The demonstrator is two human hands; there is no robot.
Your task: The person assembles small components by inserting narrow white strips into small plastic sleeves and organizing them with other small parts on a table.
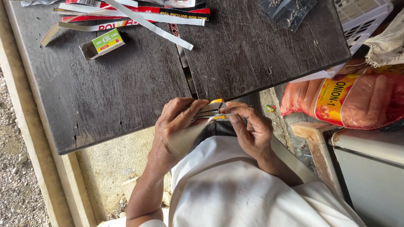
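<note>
Left hand (pixel 174 126) and right hand (pixel 250 126) largely hide a stapler (pixel 212 110)

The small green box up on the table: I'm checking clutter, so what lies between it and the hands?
In the head view, only bare dark tabletop lies between the green box and the left hand.

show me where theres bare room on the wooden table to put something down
Bare wood on the table spans from the small green box down to the near edge by both hands. It is crowded along the far edge: paper strips and clear bags.
</note>
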